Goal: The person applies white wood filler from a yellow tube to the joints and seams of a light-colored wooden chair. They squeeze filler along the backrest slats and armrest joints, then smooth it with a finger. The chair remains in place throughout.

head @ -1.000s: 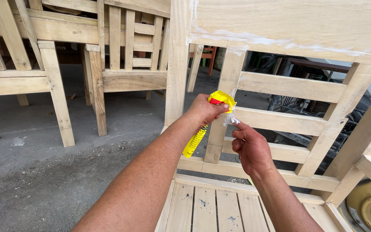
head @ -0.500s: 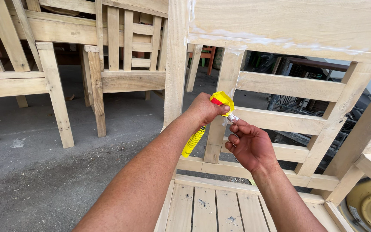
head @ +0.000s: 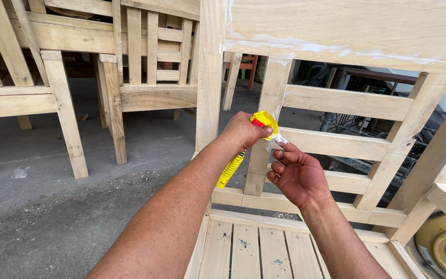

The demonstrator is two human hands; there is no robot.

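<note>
My left hand (head: pixel 244 132) hides the yellow tube's (head: pixel 232 168) neck; beside it, the nozzle tip is too small to tell.

**Yellow tube at the chair back**

My left hand (head: pixel 243 132) grips a yellow tube (head: pixel 256 135) with a red band, its tail hanging toward seven o'clock. My right hand (head: pixel 298 175), at four o'clock from it, touches the tube's tip with one finger. Behind stands a bare wooden chair frame (head: pixel 347 103); more frames (head: pixel 145 57) crowd ten o'clock.
</note>
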